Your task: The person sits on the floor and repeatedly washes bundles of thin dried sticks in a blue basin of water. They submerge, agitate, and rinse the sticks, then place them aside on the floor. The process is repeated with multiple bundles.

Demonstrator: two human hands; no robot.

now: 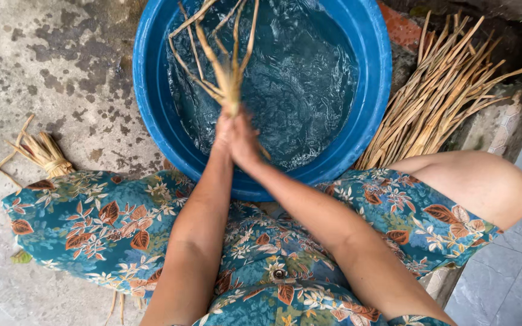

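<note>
Item: bundle of straw stalks (228, 66), upper centre of the frame, held upright over a blue basin (376, 78) of rippling water. The stalks are gathered tight at the base and fan out loose toward the top edge.

Grip: left hand (223, 131) and right hand (244, 142) are pressed together around the base of the bundle, palms closed against each other with the stalk ends pinched between them. Individual fingers cannot be told apart.

Surroundings: a heap of loose dry stalks (442, 90) at upper right, leaning beside the basin's rim; a small tied sheaf (46, 154) at centre left on stained concrete floor (61, 60); floral blue garment (110, 223) across the lower frame.

Risks, as judged:
- The stalks look brittle; hard squeezing or twisting at the base could snap them.
- Wet hands may slip, letting the bundle loosen and scatter into the water.
- The splayed tips point up toward the face.
- The basin sits close to the knees; a knock could slop water onto the garment.
</note>
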